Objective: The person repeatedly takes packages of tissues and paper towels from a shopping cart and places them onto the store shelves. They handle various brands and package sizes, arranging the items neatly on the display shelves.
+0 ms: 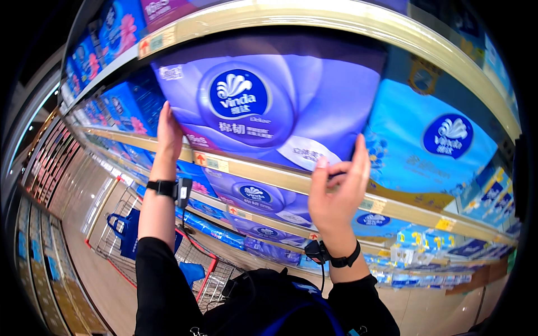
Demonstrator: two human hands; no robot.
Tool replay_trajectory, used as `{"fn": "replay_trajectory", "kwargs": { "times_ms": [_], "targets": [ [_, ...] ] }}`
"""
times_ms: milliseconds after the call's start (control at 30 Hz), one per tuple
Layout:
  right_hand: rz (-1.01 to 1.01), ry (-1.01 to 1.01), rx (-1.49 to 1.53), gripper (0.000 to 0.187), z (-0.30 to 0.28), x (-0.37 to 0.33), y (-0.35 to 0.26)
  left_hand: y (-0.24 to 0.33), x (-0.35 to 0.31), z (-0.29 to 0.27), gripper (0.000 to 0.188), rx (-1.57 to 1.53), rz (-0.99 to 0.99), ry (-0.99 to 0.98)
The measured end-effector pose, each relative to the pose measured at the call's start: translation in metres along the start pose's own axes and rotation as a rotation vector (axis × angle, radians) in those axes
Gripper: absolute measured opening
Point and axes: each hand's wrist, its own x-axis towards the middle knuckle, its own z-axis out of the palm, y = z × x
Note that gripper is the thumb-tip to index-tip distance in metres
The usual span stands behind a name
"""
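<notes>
Got my L hand (170, 134) + R hand (341, 187) gripping purple pack (330, 89) by its sides, just L of blue pack (406, 115) on shelf (414, 211). Cart (210, 271) well L of blue pack.

Purple plastic-wrapped tissue pack (330, 84) blocks bay; left hand (170, 134) at left edge, right hand (339, 190) at lower right corner. Space between 2 hands, before pack face, open. Overhead: cream curved upper shelf edge (314, 14); only thin dark gap beneath. Below: cream lower shelf edge (274, 175) crosses. Right: pale-blue plastic-wrapped pack (398, 120) crowds side. Left: dark gap, then dark-blue pack (124, 102). Lower left: red-rimmed wire cart (214, 262) obstructs.
</notes>
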Motion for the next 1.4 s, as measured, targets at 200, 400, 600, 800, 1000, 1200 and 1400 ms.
{"fn": "replay_trajectory", "kwargs": {
  "times_ms": [200,400,600,800,1000,1200,1400],
  "targets": [
    [-0.021,0.018,0.06,0.067,0.002,0.008,-0.001,0.01,-0.003,0.026,0.081,-0.046,-0.075,0.023],
    [0.136,0.07,0.143,0.065,0.007,0.01,-0.005,0.008,-0.019,0.016,0.085,-0.019,-0.028,0.035],
    [0.056,0.073,0.069,0.063,0.004,0.011,0.004,0.002,-0.028,0.016,0.077,-0.049,0.094,0.135],
    [-0.028,0.017,-0.075,0.058,-0.007,0.023,0.0,-0.001,-0.015,0.012,0.07,-0.027,0.142,0.118],
    [-0.095,-0.01,-0.216,0.053,-0.012,0.04,-0.006,0.031,-0.003,0.044,0.055,0.278,0.422,0.159],
    [-0.052,-0.006,-0.222,0.05,-0.007,0.041,0.0,0.061,-0.015,0.094,0.05,1.3,1.193,0.238],
    [-0.071,0.024,-0.257,0.046,-0.003,0.041,0.006,0.082,-0.013,0.143,0.055,1.423,1.241,-0.032]
  ]
}}
